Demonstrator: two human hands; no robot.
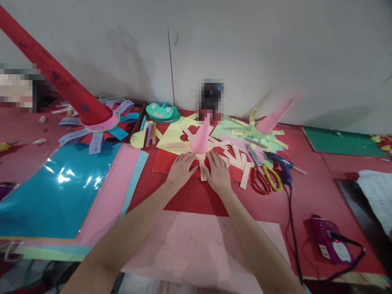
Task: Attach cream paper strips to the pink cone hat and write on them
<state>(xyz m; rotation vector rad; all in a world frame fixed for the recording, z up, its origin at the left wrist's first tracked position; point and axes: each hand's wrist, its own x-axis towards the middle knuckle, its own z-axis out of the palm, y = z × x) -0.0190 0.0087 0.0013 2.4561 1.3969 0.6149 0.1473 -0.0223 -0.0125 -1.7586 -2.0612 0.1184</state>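
Pink paper makes the small upright cone [200,139] which I see at the middle of the red table [309,196], just beyond the two hands. The left hand [183,168] and the right hand [218,168] lie palm down at its foot, one at each side, with fingers stretched out and not clenched. Whether they press or only rest, I cannot tell. Between the thumbs, a cream paper strip [203,172] points toward my camera.

To the right of the cone, more loose cream paper strips [245,175] are scattered. Near them I find scissors with one red and one yellow handle [260,163], and just beside these a blue glue gun with a black cable [286,168]. Farther back, a second pink cone with pale yellow strips [275,117] leans to the right. At the left, a long dark-red cone [76,96] is tilted, with lavender and blue strips around its base.
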